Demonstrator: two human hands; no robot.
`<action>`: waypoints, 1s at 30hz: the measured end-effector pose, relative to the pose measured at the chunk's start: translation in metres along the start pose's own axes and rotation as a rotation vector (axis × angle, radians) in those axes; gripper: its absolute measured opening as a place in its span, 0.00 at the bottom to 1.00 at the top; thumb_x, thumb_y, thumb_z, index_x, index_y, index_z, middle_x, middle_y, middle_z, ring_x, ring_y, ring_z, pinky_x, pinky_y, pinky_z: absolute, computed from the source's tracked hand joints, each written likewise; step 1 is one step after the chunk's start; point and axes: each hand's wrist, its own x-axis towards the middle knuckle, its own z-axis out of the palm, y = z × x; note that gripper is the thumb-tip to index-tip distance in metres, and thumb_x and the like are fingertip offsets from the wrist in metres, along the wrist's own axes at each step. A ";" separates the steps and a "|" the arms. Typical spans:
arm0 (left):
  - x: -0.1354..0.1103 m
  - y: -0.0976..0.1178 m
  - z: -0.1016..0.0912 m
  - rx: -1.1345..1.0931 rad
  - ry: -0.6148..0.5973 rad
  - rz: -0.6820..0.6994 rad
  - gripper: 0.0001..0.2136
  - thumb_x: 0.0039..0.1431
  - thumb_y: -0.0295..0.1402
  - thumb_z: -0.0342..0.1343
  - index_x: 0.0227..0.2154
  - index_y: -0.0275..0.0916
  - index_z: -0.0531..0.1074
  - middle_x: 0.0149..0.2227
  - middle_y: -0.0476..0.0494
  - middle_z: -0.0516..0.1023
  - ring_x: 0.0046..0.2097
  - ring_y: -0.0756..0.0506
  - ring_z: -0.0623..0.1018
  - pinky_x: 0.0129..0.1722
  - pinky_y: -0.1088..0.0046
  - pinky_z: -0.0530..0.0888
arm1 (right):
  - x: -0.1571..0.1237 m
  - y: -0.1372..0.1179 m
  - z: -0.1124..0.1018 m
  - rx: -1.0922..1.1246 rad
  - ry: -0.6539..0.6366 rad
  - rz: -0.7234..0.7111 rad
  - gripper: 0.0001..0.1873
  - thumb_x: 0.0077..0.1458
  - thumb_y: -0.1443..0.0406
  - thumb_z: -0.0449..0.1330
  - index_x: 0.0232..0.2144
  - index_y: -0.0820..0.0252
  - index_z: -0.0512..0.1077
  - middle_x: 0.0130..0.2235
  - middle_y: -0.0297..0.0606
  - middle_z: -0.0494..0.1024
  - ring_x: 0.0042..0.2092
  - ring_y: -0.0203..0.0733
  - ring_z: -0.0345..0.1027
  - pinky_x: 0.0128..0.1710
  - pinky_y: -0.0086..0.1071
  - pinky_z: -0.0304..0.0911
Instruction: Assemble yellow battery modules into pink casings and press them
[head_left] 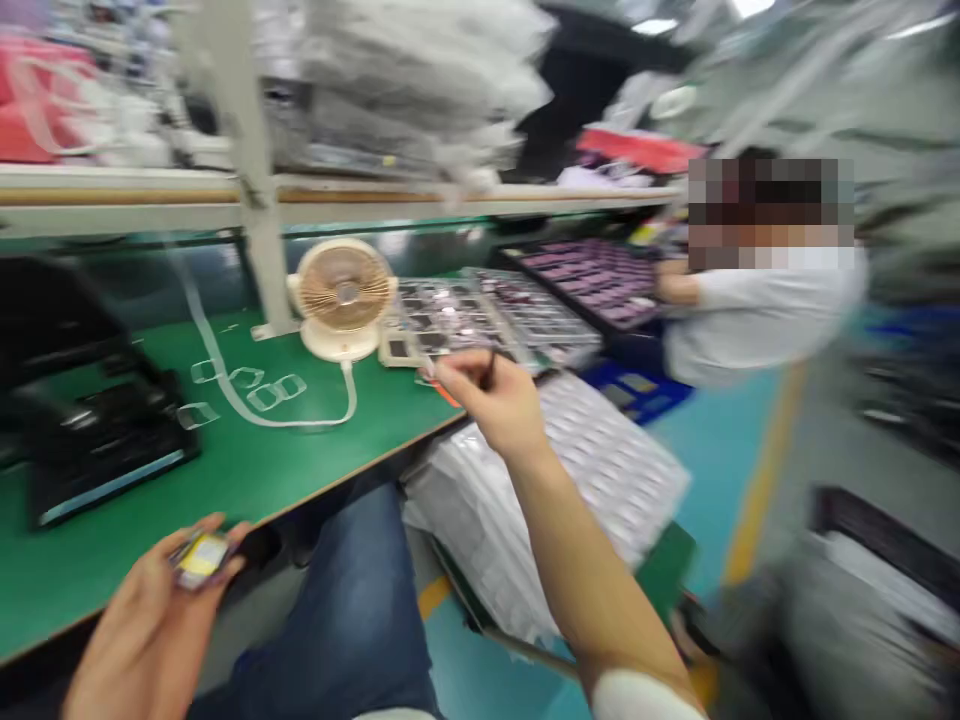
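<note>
My left hand (154, 610) is closed around a small square part (202, 557) with a yellow and white face, held low at the table's front edge. My right hand (495, 400) reaches forward over the front edge, thumb and forefinger pinched together. Right by those fingertips is a small orange strip (446, 392); blur hides whether the fingers grip it or something else. Just beyond them lies a clear tray (450, 315) of small dark and shiny parts, with a pale square frame (403, 347) at its near corner.
A cream fan (345, 295) with a white cable stands on the green table (300, 465). Thin clear frames (262, 393) lie near a black device (90, 420). White stacked trays (600, 460) stand below, right. A co-worker (757, 300) sits beside a dark tray of pink parts (592, 275).
</note>
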 end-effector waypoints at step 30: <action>-0.025 -0.012 -0.014 -0.010 0.180 0.444 0.16 0.52 0.30 0.78 0.43 0.48 0.85 0.55 0.47 0.80 0.60 0.34 0.80 0.63 0.54 0.79 | -0.184 -0.123 0.199 1.277 -0.558 0.772 0.24 0.46 0.48 0.81 0.29 0.57 0.77 0.28 0.31 0.75 0.26 0.31 0.62 0.27 0.26 0.60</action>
